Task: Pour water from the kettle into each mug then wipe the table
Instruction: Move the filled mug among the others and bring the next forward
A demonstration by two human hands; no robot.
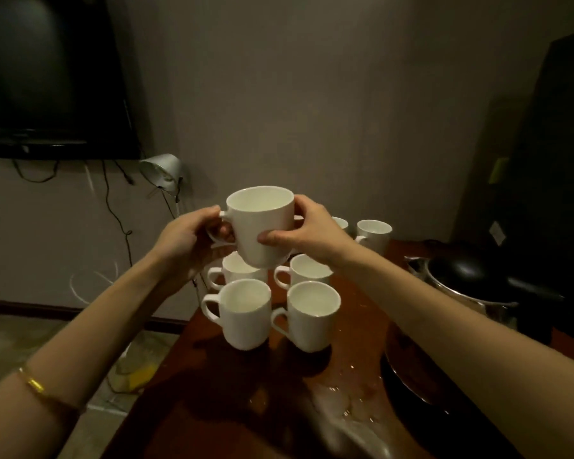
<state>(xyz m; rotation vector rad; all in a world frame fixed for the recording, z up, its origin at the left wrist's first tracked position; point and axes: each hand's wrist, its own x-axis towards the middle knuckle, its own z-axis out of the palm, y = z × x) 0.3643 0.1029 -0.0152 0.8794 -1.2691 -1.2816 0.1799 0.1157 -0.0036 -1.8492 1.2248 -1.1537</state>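
Head view: I'm seeing both hands holding one white mug [262, 223] up in the air, upright, left hand [188, 238] curling fingers [224, 230] through the handle, right hand [307, 233] wrapping the body with the thumb in front. Directly below the fingers, four more mugs [246, 313] are standing in a tight two-by-two block on the table [212, 409], two others sitting beyond the right fingers, so setting it down is needing a free spot beside that block. Kettle [471, 279] is sitting well right of the right fingers, that hand being nearer; spilled water [342, 402] is lying nearer me.
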